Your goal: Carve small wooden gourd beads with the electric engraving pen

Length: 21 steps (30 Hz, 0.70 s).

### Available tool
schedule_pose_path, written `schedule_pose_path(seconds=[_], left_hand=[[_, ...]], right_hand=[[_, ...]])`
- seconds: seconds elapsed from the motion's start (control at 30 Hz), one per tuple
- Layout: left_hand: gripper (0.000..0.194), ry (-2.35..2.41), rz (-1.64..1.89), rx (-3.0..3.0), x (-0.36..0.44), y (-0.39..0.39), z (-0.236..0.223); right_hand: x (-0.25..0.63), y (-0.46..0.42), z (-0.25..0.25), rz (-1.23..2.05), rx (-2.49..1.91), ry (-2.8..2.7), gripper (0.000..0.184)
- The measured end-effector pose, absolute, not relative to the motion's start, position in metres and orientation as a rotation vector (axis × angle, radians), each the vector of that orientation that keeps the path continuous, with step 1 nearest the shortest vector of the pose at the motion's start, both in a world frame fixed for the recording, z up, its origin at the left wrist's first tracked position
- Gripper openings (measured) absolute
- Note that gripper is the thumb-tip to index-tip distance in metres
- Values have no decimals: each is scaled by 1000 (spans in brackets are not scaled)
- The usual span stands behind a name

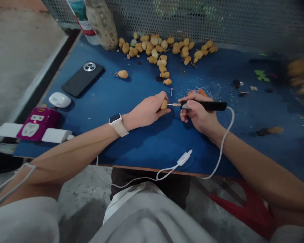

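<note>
My left hand point(152, 108) pinches a small tan gourd point(164, 104), its fingers largely hiding it. In my right hand point(201, 113) is a black rotary engraving pen point(212, 106), held like a pencil and lying nearly level. The pen's thin metal bit points left and meets the gourd's right end. From the pen's rear a white cable point(233, 118) runs down past my right forearm. Behind my right fingers lies a crumpled orange thing point(200, 91), partly hidden. A small loose bit point(171, 92) sits on the blue table point(147, 145) just beyond the held gourd.
Several small gourds point(154, 42) line the back, beside two plastic bottles point(101, 25). On the left are a black phone point(83, 79), a white earbud case point(60, 100) and a purple power strip point(39, 124). A white inline switch point(184, 158) lies near the front edge. Pale shavings dot the right side.
</note>
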<state>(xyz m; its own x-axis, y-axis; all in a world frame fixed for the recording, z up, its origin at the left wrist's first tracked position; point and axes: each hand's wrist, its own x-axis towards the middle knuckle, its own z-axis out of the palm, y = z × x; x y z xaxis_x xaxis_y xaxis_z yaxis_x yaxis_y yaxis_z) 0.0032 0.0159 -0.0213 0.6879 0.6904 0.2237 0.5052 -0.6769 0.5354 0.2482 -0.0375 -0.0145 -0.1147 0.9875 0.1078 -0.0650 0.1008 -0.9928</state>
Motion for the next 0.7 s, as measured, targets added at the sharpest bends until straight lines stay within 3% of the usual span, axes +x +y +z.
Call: schedule_pose_path(seconds=[0.4, 0.7], left_hand=[[19, 909, 547, 2444, 3, 17, -18], [20, 898, 576, 2456, 3, 17, -21]], right_hand=[[247, -36, -12, 1241, -1041, -1335, 34], [247, -38, -11, 1259, -1052, -1276, 29]])
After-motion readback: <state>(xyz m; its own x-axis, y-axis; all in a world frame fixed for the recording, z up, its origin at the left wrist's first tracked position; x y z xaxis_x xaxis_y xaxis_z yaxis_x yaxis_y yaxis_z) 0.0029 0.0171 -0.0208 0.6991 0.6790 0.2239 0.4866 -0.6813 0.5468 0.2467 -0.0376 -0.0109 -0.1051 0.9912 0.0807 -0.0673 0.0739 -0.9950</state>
